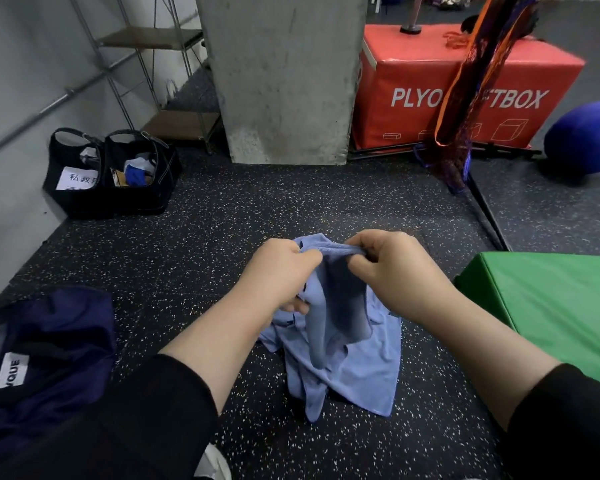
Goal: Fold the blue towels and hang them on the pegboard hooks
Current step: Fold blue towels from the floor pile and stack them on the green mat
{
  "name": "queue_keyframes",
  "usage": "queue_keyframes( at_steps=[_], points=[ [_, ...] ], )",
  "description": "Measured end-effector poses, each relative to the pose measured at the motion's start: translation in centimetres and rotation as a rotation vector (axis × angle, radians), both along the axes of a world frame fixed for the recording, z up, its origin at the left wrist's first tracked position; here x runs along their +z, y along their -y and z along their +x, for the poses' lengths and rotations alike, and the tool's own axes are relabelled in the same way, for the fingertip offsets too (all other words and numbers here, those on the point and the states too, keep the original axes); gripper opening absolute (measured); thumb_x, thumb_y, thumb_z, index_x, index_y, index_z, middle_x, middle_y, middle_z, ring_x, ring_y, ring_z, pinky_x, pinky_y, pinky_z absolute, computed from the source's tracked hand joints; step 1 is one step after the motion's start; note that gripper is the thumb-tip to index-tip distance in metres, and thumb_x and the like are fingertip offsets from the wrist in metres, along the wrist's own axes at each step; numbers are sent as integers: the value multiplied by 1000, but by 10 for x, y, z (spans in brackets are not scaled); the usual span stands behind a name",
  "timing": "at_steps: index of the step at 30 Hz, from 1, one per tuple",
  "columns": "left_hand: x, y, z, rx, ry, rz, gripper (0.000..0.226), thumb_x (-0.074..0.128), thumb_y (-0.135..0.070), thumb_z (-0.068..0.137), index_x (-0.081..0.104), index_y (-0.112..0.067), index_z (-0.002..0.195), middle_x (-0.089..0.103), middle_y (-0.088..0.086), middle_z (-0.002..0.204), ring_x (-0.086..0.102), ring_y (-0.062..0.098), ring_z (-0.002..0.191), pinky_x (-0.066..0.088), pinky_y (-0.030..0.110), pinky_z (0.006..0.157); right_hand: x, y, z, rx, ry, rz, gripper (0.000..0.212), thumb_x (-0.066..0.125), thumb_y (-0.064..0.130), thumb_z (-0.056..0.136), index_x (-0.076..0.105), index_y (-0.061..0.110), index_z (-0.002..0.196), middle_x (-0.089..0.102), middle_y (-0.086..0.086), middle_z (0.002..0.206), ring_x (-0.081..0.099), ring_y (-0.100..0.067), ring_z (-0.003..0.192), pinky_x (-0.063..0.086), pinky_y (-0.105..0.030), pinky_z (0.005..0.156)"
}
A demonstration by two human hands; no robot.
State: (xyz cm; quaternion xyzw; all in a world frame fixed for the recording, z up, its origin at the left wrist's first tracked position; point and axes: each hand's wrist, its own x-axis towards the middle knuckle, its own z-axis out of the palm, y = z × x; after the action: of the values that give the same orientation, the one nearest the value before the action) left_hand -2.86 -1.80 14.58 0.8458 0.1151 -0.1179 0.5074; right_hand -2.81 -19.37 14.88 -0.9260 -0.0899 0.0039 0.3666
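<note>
A light blue towel (347,362) hangs crumpled from both my hands above the dark speckled floor, its lower part bunched and drooping. My left hand (278,271) pinches the towel's top edge on the left, fingers closed on the cloth. My right hand (392,265) grips the same top edge just to the right, so the two hands are close together. No pegboard or hooks show in this view.
A green padded block (551,306) lies at the right. A dark blue mesh bag (45,358) sits at lower left, two black bags (111,174) against the left wall. Ahead stand a concrete pillar (281,77), a red plyo box (430,81), a hanging net (465,98) and a blue ball (586,136).
</note>
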Motion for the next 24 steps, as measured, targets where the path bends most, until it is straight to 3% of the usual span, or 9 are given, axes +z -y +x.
queue_keyframes(
  at_steps=[4,7,10,14,17,19,21,23,24],
  points=[
    [2,4,-3,130,-30,-291,2,51,-12,92,52,-14,92,63,10,74,73,35,61,53,29,50,4,-8,-8,37,36,-66,13,58,19,88,70,24,91,63,2,64,46,-10,53,44,-31,60],
    [-2,6,-4,205,31,-357,7,53,-13,94,54,-11,101,68,13,90,75,33,74,63,37,62,5,-13,-13,58,34,-75,14,57,20,90,71,20,92,63,0,66,52,-16,61,46,-34,66],
    [-8,11,-6,210,58,-363,21,58,-13,92,56,-16,112,69,14,107,74,26,85,64,36,65,4,-14,-12,30,40,-71,16,56,19,90,71,14,92,61,-5,66,51,-21,62,45,-35,67],
    [-8,16,-9,113,39,-299,37,53,-15,92,58,-15,129,74,11,95,70,22,58,49,24,46,4,-12,-9,-22,29,-57,18,55,20,89,71,11,89,60,-9,64,42,-18,54,42,-35,58],
    [-5,19,-12,81,65,-292,31,49,-14,93,65,-15,120,75,15,86,66,23,55,42,22,45,3,-13,-8,-10,14,-62,19,55,20,89,69,9,85,58,-11,63,35,-12,51,36,-35,53],
    [-5,20,-14,91,87,-295,26,47,-11,92,69,-14,107,75,18,88,68,24,61,48,27,52,1,-14,-9,48,-19,-33,21,54,22,91,67,7,84,58,-13,66,35,-12,54,36,-36,55],
    [-5,17,-11,91,65,-350,29,44,-8,90,71,-8,102,74,21,94,71,26,73,58,35,64,3,-13,-10,130,-107,93,25,55,28,96,69,8,92,66,-17,79,48,-13,61,44,-37,62],
    [-2,14,-11,49,31,-427,36,41,-7,89,73,-9,106,76,17,98,75,29,90,62,41,83,4,-10,-7,178,-147,181,21,60,31,95,71,16,106,72,-14,97,70,-25,83,54,-47,78],
    [1,14,-12,18,21,-457,39,40,-7,89,73,-11,108,77,14,99,75,28,94,61,42,87,4,-7,-5,171,-143,195,20,64,28,93,70,22,111,74,-11,100,70,-33,92,55,-53,81]
  ],
)
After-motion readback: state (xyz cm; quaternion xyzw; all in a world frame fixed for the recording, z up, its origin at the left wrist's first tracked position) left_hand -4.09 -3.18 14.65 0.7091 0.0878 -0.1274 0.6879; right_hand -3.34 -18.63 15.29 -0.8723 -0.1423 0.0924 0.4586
